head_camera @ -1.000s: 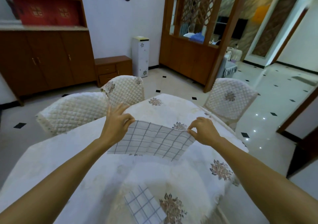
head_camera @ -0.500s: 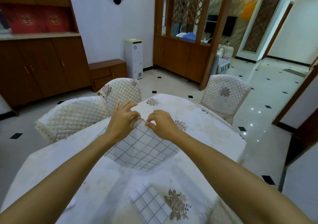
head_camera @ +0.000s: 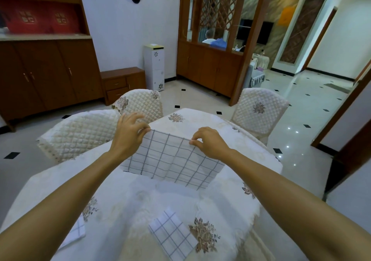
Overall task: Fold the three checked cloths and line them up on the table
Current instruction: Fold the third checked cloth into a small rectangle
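Since half a second ago our right hand [head_camera: 208,143] has slid away from our left hand [head_camera: 128,133] along the top edge of the white cloth with a grey checked grid [head_camera: 172,160], so the two hands, which were pinching almost side by side, now sit apart at the cloth's two upper corners. We pinch the left corner between left thumb and fingertips, the other fingers spread above it, and we pinch the right corner between right thumb and forefinger. We hold the cloth up off the round table under its cream floral tablecloth [head_camera: 200,196], over the table's far half; its long axis runs left to right, the held edge tilting down slightly toward the right, and the lower edge hangs toward us just above the tablecloth

We count three checked cloths: the one we hold, a folded white-and-grey checked cloth [head_camera: 172,234] lying flat near the table's near edge with a corner pointing away from us, and a third checked cloth [head_camera: 77,231] lying at the near left, partly hidden by our left forearm. We count three chairs with quilted cream covers [head_camera: 259,110] round the far side of the table
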